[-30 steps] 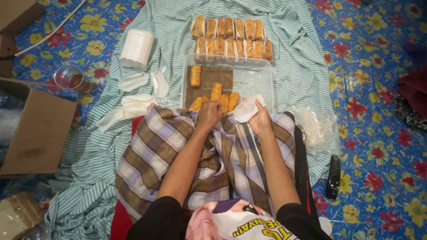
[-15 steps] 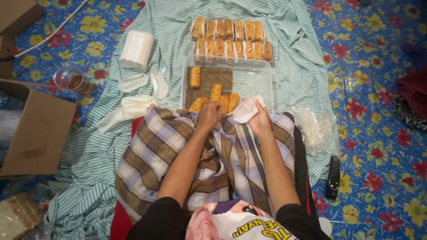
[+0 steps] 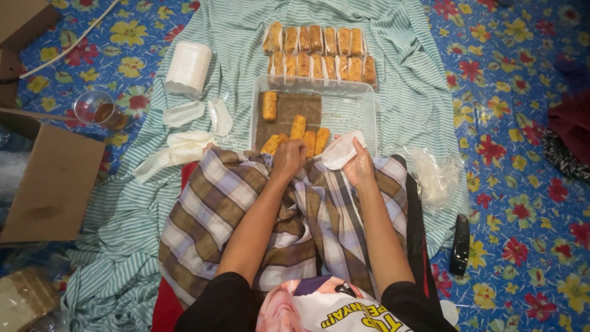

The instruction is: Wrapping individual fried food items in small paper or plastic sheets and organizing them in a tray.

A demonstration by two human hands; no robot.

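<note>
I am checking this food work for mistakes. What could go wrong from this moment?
The left hand reaches the fried rolls at the clear tray's near edge; one may slip onto the plaid cloth. The white wrapper in the right hand looks thin and might tear.

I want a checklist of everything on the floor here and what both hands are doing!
Surface: green striped cloth spread over a blue flowered mat.
Job's things: clear tray with a few fried rolls; wrapped rolls in two rows beyond it.
Clutter: stack of white wrappers, loose wrappers, plastic cup, cardboard box, crumpled clear bag, dark remote-like object.
Hands: left hand closed at the rolls on the tray's near edge; right hand holds a white wrapper.
Cables: one pale cord, top left.
Surroundings: dark red cloth at the right.
</note>
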